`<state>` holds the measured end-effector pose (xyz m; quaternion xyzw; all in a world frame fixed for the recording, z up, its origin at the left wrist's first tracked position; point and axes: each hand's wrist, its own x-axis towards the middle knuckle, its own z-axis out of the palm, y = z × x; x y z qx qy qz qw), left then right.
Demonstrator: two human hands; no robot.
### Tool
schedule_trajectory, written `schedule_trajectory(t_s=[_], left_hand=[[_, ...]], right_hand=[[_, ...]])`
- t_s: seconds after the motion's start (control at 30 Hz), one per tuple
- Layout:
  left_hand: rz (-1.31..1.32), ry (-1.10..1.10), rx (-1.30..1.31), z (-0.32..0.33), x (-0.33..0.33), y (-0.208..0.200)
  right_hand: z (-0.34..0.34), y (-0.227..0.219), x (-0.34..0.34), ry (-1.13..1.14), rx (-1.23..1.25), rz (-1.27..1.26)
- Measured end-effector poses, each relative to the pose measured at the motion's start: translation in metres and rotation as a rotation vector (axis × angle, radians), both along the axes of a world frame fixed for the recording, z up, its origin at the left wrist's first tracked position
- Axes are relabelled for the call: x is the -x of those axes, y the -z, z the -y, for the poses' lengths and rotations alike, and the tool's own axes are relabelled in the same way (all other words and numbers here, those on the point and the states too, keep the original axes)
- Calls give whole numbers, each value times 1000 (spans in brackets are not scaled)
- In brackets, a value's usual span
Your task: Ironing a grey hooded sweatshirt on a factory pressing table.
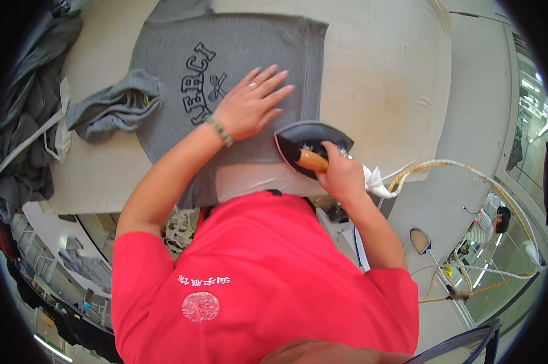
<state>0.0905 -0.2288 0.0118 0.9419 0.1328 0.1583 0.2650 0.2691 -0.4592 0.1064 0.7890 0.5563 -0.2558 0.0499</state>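
Observation:
A grey sweatshirt (249,42) with dark printed lettering lies spread on a cloth-covered ironing table (383,67). One of its sleeves (113,109) is bunched up at the left. My left hand (249,109) rests flat on the sweatshirt beside the print, its fingers spread. In my right hand (340,173) is the wooden handle of a steam iron (313,136), with my fingers wrapped round it. The iron sits at the sweatshirt's lower right edge, partly over the garment and partly over the table cover.
A heap of grey garments (34,79) lies at the table's left edge. From the iron a wrapped hose (450,164) loops off to the right. White cord-like material (180,230) shows below the table's near edge. Another person (489,221) is far off at the right.

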Motion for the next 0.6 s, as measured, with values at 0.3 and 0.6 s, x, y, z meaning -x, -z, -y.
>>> schedule_trajectory(t_s=[0.3,0.6], left_hand=[[81,-36,-20,-107,-82,36],[-48,-217,-115,-132,4,14]], right_hand=[[-93,0,-30,-58,-49,7],[-256,2,-134,-123,-228,59]])
